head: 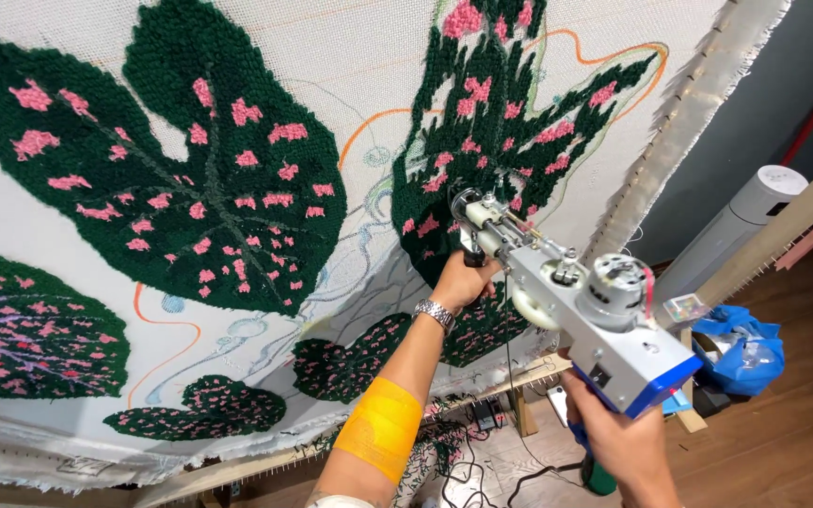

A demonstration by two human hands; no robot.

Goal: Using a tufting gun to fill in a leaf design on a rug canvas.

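1. A large white backing cloth (359, 56) stretched on a wooden frame (265, 461) fills most of my view, tilted because my head is tilted.
2. On it sits a big tufted leaf (171, 160), dark green with pink spots, at upper left. A second green and pink leaf (491, 132) stands at upper right, partly tufted, with orange outline marks around it.
3. Smaller tufted patches lie lower down: a purple-veined leaf (21, 339) at the left edge and two small green patches (199, 409) near the bottom of the cloth.
4. I hold a tufting gun (576, 310), silver metal with a blue base, pointed at the lower part of the right leaf, its tip touching or just at the cloth.
5. My left hand (463, 280) is closed around the gun's front handle, just beside the cloth. That arm wears a metal wristwatch (436, 313) and a yellow band (380, 428) on the forearm.
6. My right hand (628, 447) is closed around the rear grip under the blue base.
7. To the right, on the wooden floor, stand a white tower fan (736, 230) and a blue bag (741, 348).
8. Black cables (482, 461) lie on the floor below the frame.
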